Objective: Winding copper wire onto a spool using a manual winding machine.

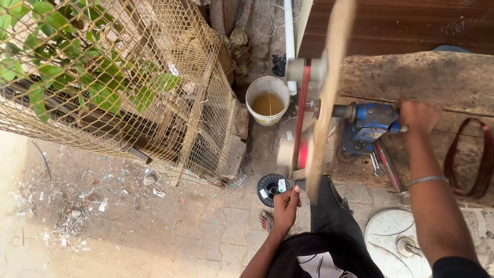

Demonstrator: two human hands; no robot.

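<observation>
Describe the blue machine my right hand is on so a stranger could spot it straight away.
On the worn wooden bench, find the right hand. It grips the back of the blue hand-crank winder, whose shaft spins a blurred wooden slat. It is the only blue thing there.

Worn wooden bench [437, 77] carried a blue hand-crank winder [368, 126], loose wrenches [378, 164] and a coil of reddish wire [471, 157]. Paved floor [206, 231] bore a white bucket [267, 100], a black spool [271, 189], a wire-mesh cage [154, 103] and a white round disc [396, 249].
</observation>
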